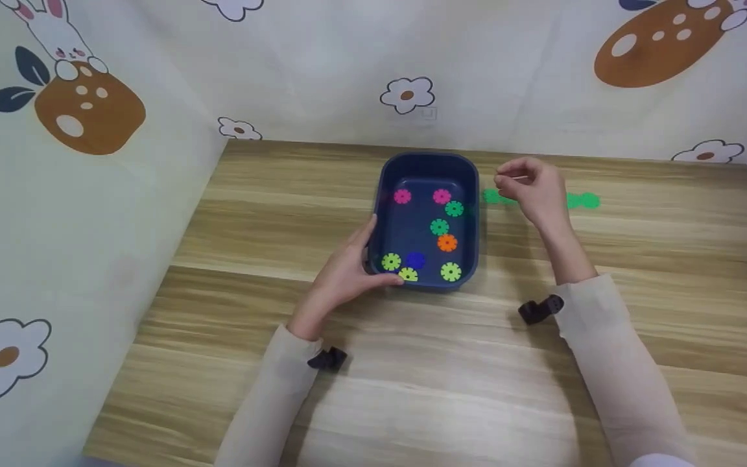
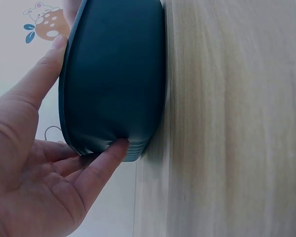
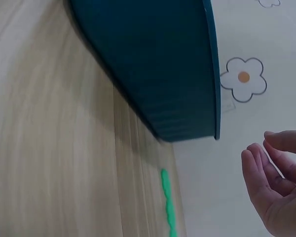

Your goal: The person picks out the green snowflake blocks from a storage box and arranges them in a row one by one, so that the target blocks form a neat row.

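A dark blue plastic bin [image 1: 426,170] stands on the table with several flower-shaped snowflake discs inside: pink [image 1: 402,196], green [image 1: 439,226], orange [image 1: 447,242], blue [image 1: 416,260] and yellow-green [image 1: 450,271]. My left hand [image 1: 346,272] grips the bin's near left corner, thumb along the rim; in the left wrist view its fingers [image 2: 101,170] press the outer wall. To the right of the bin, my right hand [image 1: 537,191] hovers with bent fingers and nothing visible in them. Below it lies a green strip of linked discs [image 1: 584,200], its middle hidden by the hand.
The wood-grain table [image 1: 412,376] meets a patterned cloth backdrop [image 1: 308,78] along its far and left sides. Each sleeve carries a small black device [image 1: 541,309] at the wrist.
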Tool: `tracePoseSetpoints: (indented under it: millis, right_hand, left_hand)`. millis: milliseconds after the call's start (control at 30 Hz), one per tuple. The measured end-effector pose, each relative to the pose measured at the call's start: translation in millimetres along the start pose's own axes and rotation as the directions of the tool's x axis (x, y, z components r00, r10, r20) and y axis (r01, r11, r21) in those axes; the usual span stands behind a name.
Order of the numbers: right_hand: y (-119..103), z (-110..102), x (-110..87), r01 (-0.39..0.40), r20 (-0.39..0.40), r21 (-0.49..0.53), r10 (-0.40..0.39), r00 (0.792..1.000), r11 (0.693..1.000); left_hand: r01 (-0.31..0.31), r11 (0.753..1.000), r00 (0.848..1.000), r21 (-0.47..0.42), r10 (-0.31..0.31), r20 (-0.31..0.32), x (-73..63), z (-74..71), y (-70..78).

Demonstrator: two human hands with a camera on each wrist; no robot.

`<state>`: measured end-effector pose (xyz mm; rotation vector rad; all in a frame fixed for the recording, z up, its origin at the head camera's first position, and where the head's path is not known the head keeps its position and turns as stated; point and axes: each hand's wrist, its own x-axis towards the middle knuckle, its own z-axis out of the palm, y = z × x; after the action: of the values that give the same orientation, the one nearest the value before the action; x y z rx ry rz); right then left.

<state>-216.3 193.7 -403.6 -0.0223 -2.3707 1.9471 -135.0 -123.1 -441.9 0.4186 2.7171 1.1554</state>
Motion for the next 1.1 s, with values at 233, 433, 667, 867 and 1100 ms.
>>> tracePoseSetpoints:
  millis: [233, 433, 667, 867, 1100]
  right_hand:
    - [-3, 23, -5.6, 0.013, 0.038, -0.092, -0.010, 0.999, 0.996]
    - [-6, 42, -10.4, 0.023, 0.094, -0.118, -0.012, 0.995, 0.993]
    - [-9, 64, -17.8, 0.109, 0.262, -0.167, -0.062, 0.963, 0.980]
    - [-6, 85, -19.9, 0.122, 0.364, -0.230, -0.031, 0.931, 0.966]
    - [0, 98, -18.8, 0.078, 0.405, -0.362, 0.081, 0.911, 0.929]
  left_hand:
    - [0.002, 1.000, 1.000, -0.004, -0.002, 0.002, 0.2, 0.5, -0.8]
    - [0.001, 1.000, 1.000, -0.003, -0.001, 0.002, 0.0, 0.3, -0.6]
    - [0.001, 1.000, 1.000, -0.014, -0.001, 0.000, -0.5, 0.1, -1.1]
    - [-0.006, 1.000, 1.000, -0.007, 0.005, -0.005, -0.4, 0.6, -0.6]
    - [0.003, 1.000, 1.000, -0.006, -0.003, -0.002, -0.4, 0.2, 0.3]
